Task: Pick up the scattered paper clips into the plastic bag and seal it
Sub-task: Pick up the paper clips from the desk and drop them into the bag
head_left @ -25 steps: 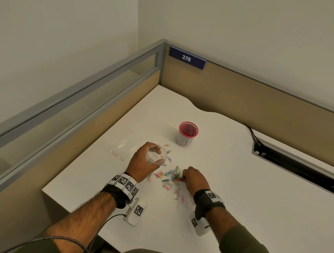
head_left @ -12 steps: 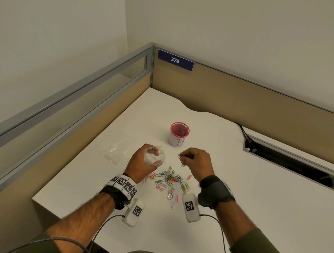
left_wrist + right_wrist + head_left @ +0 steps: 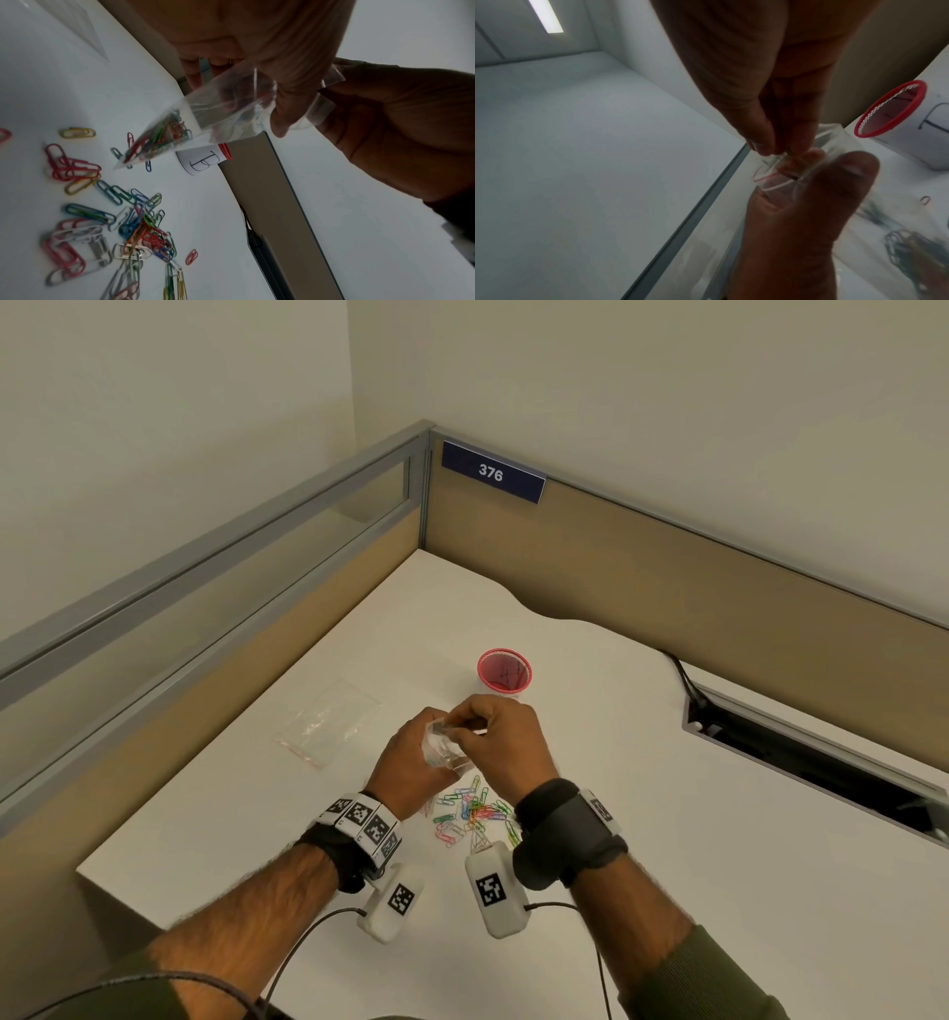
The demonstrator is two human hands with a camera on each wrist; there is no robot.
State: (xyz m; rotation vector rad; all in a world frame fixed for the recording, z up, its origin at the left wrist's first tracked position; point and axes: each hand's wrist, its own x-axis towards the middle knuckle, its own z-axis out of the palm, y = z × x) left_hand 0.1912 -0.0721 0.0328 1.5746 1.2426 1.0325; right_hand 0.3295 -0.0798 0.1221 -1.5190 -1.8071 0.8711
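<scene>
My left hand (image 3: 423, 744) grips a small clear plastic bag (image 3: 444, 752) above the desk, mouth up; several colored clips (image 3: 159, 138) lie in its lower corner. My right hand (image 3: 459, 729) is at the bag's mouth (image 3: 782, 176), thumb and fingertips pinched together on a paper clip that they mostly hide. A pile of colored paper clips (image 3: 472, 814) lies scattered on the white desk (image 3: 667, 839) just below both hands, and shows close up in the left wrist view (image 3: 133, 223).
A second flat clear bag (image 3: 328, 721) lies on the desk to the left. A white cup with a red mesh rim (image 3: 504, 672) stands just behind my hands. Partition walls (image 3: 667, 567) close the back and left. A cable slot (image 3: 811, 762) opens at the right.
My right hand picked a clip off the pile, lifted it, then moved left to the mouth of the bag. My left hand kept the bag raised.
</scene>
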